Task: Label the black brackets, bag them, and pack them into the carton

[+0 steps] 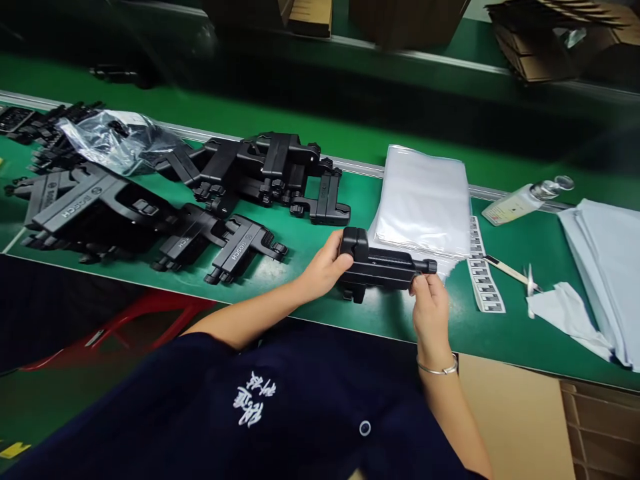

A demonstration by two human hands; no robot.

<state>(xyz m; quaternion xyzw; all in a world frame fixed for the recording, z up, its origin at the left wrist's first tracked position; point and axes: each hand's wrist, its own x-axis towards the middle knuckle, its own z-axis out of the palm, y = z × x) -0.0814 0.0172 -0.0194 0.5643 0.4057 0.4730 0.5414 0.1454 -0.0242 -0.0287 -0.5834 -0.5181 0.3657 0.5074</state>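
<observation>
Between my hands, above the front of the green bench, is a black plastic bracket-like device [383, 268] with a knob at its right end. My left hand [327, 268] is closed round its left end, thumb on top. Fingers of my right hand [430, 303] grip the right end just below the knob. Behind the device lies a stack of clear plastic bags [423, 200]. Left of my left hand sits a similar black device marked BOSCH [245, 247], with several more piled beyond, such as another BOSCH device [95, 200].
A crumpled clear bag [117, 140] lies at the left. To the right are a label strip [485, 283], a pump bottle [520, 203], a pen-like tool [507, 268], a white cloth [567, 313] and white sheets [607, 267]. Cardboard boxes [407, 20] stand on the shelf.
</observation>
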